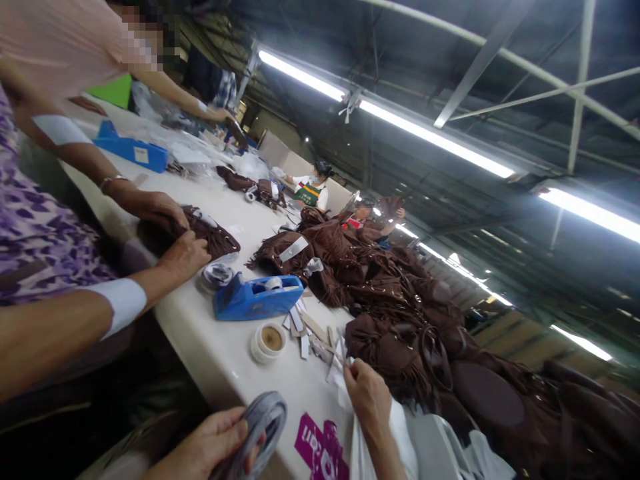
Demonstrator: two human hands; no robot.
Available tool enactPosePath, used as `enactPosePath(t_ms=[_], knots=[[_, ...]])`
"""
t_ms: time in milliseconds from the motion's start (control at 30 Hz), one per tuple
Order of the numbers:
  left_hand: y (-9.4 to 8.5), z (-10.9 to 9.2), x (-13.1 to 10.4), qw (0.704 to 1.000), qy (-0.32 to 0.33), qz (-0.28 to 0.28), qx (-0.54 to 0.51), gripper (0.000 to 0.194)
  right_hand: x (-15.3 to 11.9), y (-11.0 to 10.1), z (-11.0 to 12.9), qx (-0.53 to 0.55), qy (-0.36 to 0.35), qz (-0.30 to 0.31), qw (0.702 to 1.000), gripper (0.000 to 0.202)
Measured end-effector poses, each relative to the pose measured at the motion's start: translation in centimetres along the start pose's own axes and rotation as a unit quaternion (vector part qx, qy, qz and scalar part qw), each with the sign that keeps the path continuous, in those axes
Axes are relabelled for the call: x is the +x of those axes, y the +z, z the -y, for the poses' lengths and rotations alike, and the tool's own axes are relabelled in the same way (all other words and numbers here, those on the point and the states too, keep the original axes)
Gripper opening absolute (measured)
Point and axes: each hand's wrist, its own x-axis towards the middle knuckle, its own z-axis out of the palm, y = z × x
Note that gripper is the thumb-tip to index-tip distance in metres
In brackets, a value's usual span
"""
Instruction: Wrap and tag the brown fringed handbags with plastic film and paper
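Crowding the right grip [367, 395]: brown bags [383, 343], pale strips [305, 345].

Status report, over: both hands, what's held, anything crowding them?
Left hand holding gray coil. Right hand at paper strips, grip unclear. Brown bags heaped close by; tub and blue tape dispenser beside strips.

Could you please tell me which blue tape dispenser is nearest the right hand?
The dispenser beside the white tub is nearest the right hand; the other dispenser stands farther up the table, with a white label on its side.
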Motion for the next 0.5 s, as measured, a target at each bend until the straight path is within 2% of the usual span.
enactPosePath(t_ms=[133, 233, 333, 433, 500], knots=[[0.2, -0.6, 0.1, 1.000, -0.003, -0.013, 0.005, 0.036, -0.7, 0.6, -0.4, 0.021, -0.042, -0.021, 0.999, 0.017], [0.3, -0.5, 0.0, 1.000, -0.006, -0.015, -0.008, 0.039, -1.1, 1.4, -0.5, 0.065, -0.093, -0.014, 0.993, 0.019], [0.5, -0.6, -0.3, 1.000, -0.004, -0.008, -0.003, 0.041, -2.2, 1.3, -0.3, 0.127, -0.119, -0.041, 0.984, 0.021], [0.9, -0.9, -0.6, 1.000, 0.013, -0.004, -0.001, 0.041, -4.5, 0.2, 0.1, 0.185, -0.125, -0.066, 0.973, 0.039], [0.9, -1.1, -0.6, 1.000, 0.021, -0.006, -0.003, 0.043, -6.8, -0.6, 0.6, 0.258, -0.099, -0.059, 0.959, 0.052]])
